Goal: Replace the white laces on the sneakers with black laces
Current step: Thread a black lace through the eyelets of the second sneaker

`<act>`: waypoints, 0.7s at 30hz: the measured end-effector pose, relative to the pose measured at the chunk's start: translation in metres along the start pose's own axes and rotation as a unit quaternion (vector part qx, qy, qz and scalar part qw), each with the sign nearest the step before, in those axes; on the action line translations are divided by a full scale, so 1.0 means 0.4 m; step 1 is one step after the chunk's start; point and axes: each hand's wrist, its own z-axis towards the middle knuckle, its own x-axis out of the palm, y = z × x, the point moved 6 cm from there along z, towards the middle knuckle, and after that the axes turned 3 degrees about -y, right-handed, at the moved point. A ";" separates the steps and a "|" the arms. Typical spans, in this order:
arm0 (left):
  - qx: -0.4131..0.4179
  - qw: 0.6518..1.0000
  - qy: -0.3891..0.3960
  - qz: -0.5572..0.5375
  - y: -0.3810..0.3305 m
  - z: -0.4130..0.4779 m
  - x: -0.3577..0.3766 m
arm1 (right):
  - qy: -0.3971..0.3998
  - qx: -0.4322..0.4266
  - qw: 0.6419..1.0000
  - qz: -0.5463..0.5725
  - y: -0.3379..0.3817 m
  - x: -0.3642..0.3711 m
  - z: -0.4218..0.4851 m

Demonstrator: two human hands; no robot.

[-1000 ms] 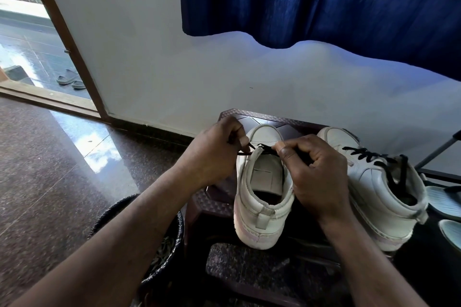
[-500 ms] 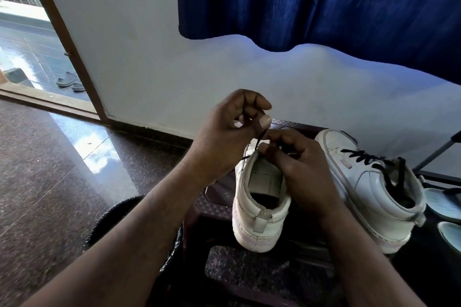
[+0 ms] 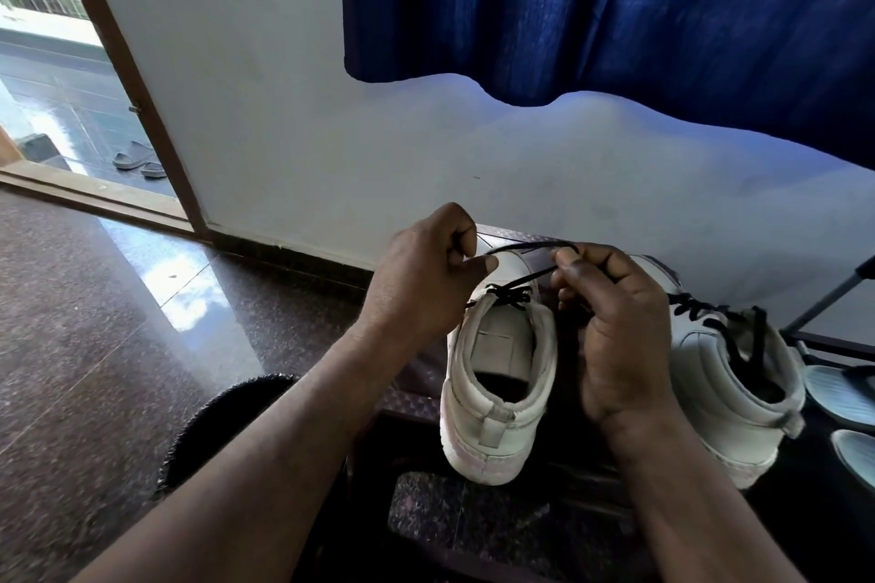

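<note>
Two white sneakers stand on a dark stool [image 3: 416, 388], heels toward me. The left sneaker [image 3: 497, 393] has a black lace [image 3: 509, 296] crossed at its top eyelets. My left hand [image 3: 426, 279] pinches one end of that lace above the sneaker's toe. My right hand [image 3: 611, 322] grips the other part of the lace, which arches between both hands. The right sneaker [image 3: 729, 393] is laced in black [image 3: 700, 312] and nobody touches it. No white laces are in sight.
A black round basket [image 3: 222, 421] sits on the polished floor at the stool's left. Pale slippers [image 3: 838, 393] lie on a rack at the right edge. A blue curtain [image 3: 615, 5] hangs over the white wall behind. An open doorway [image 3: 71, 85] is at far left.
Both hands drew apart from over the left sneaker's tongue, stretching the black lace into a loop between them. The crossed lace at the top eyelets is now uncovered.
</note>
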 end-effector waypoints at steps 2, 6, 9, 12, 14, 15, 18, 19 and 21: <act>-0.017 1.000 0.011 0.003 0.001 -0.005 0.010 | -0.018 -0.005 1.000 0.008 0.008 -0.009 0.002; -0.061 0.993 0.075 -0.063 0.017 -0.007 0.048 | -0.035 -0.011 0.999 0.013 0.018 -0.018 0.000; -0.096 0.977 0.151 -0.114 0.020 -0.015 0.066 | -0.058 -0.024 0.998 0.025 0.028 -0.027 0.004; -0.144 0.954 0.200 -0.173 0.016 -0.029 0.067 | -0.082 -0.039 0.995 0.046 0.036 -0.044 0.012; -0.170 0.939 0.216 -0.207 0.012 -0.033 0.070 | -0.086 -0.047 0.994 0.053 0.040 -0.050 0.014; -0.179 0.934 0.220 -0.218 0.010 -0.035 0.070 | -0.087 -0.052 0.993 0.055 0.043 -0.050 0.013; -0.191 0.925 0.233 -0.230 0.006 -0.040 0.072 | -0.097 -0.066 0.990 0.074 0.057 -0.052 0.007; -0.192 0.924 0.236 -0.233 0.006 -0.041 0.071 | -0.102 -0.070 0.989 0.079 0.064 -0.054 0.004; -0.194 0.920 0.239 -0.244 0.006 -0.042 0.070 | -0.110 -0.077 0.987 0.084 0.076 -0.058 0.001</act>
